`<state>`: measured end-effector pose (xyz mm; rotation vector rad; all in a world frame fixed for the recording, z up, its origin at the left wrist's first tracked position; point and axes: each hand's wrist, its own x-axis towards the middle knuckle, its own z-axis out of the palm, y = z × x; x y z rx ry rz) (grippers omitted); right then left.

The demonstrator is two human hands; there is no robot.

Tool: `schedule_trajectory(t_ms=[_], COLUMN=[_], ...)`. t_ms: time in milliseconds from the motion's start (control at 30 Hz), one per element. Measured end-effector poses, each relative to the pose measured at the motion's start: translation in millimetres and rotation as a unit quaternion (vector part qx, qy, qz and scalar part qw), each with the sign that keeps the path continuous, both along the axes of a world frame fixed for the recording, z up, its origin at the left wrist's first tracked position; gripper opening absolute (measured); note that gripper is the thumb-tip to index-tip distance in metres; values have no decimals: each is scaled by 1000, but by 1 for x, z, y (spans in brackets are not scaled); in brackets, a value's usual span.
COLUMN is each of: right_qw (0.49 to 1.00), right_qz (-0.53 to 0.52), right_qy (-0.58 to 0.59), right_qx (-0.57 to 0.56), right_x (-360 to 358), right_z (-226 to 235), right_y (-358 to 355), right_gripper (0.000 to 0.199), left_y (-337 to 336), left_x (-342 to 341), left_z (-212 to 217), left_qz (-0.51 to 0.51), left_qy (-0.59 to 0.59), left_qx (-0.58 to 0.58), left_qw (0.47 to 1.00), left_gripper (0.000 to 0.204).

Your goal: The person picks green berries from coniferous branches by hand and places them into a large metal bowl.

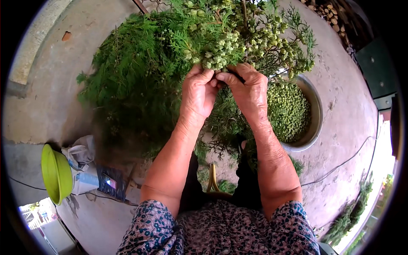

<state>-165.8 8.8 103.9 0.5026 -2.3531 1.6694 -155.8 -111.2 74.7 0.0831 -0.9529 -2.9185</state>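
A leafy conifer branch (221, 53) hung with pale green knobbly cones is right at my fingertips. My left hand (199, 92) is closed, thumb and fingers pinching the lower side of this cone cluster. Beside it, my right hand (250, 87) is also closed, its thumb and forefinger meeting the left fingertips. What lies between the right fingers is too small and hidden to make out. More cone-laden twigs (278, 40) spread above my right hand. A large heap of green conifer foliage (131, 63) lies to the left and beyond.
By my right forearm stands a round metal basin (316, 114) holding many picked green cones (289, 110). On the left are a lime-green plastic tub (57, 174) and a whitish bag (80, 153). A thin cable (340, 170) crosses the concrete floor at right; stacked firewood (329, 15) is at the far right.
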Motion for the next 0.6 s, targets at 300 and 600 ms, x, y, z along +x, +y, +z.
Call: schedule_trajectory(t_ms=[300, 600], right_qw=[840, 741], right_qz=[77, 141], right_qy=[-292, -309], right_qx=[-451, -579], right_x=[0, 2], right_z=[4, 9], right_y=[6, 23], right_gripper=[14, 20], left_y=[-2, 2], left_x=[-4, -4], left_z=[-4, -3], left_qz=[-6, 20], left_qy=[-30, -70], left_qx=[56, 112], left_qw=[998, 991], left_gripper=[12, 10])
